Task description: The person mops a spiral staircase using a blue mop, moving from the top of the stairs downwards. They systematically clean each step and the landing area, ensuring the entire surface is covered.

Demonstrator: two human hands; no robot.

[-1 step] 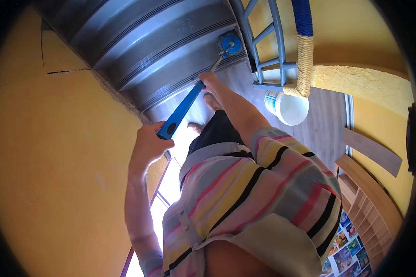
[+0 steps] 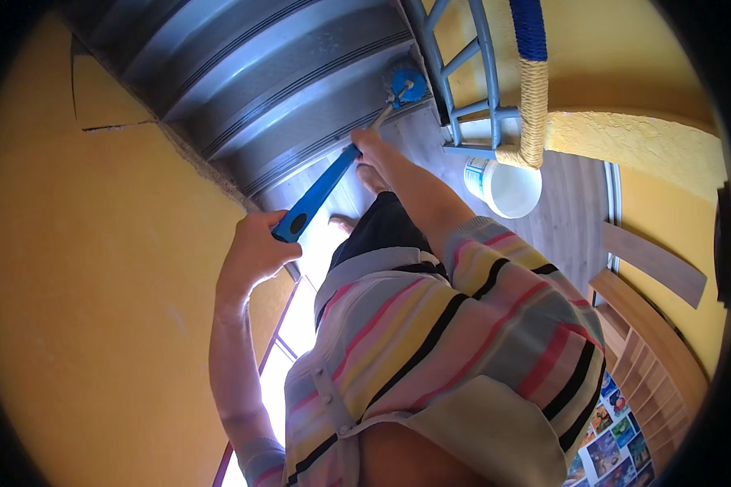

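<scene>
A spin mop with a blue handle (image 2: 321,195) slants across the view. Its round blue head (image 2: 408,84), with fringe around it, rests at the right end of the lowest grey stair tread (image 2: 333,114). My left hand (image 2: 254,250) is closed around the top end of the handle, near the yellow wall. Farther down, where the blue grip meets the thin metal pole, my right hand (image 2: 367,143) is wrapped around the mop. My bare feet (image 2: 372,178) stand on the floor just in front of the stairs.
A white bucket (image 2: 516,193) is on the grey plank floor (image 2: 573,195) to the right. Above it runs a grey metal railing (image 2: 491,73) with a rope-wrapped post (image 2: 534,105). A yellow wall (image 2: 97,284) borders my left. Wooden shelving (image 2: 650,349) is at the lower right.
My left hand and the handle's top end have shifted very slightly left. The mop head sits a touch to the right of before. Both hands keep their hold.
</scene>
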